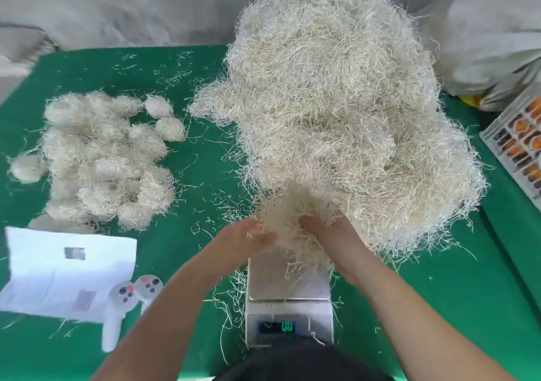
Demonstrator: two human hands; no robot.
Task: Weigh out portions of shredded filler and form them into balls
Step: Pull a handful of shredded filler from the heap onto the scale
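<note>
Both hands, left hand [251,238] & right hand [325,231], clutch filler clump [288,219] over scale [288,289]; balls [102,161] left.

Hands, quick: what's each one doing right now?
Left hand: holding the filler clump above the scale.
Right hand: holding the same clump from the other side.

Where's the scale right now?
In the head view, the scale sits bottom centre on the green table, below both hands, with two controllers to its left.

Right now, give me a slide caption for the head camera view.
Both hands, left hand and right hand, gather a clump of shredded filler above the scale, finished balls alongside.
</note>
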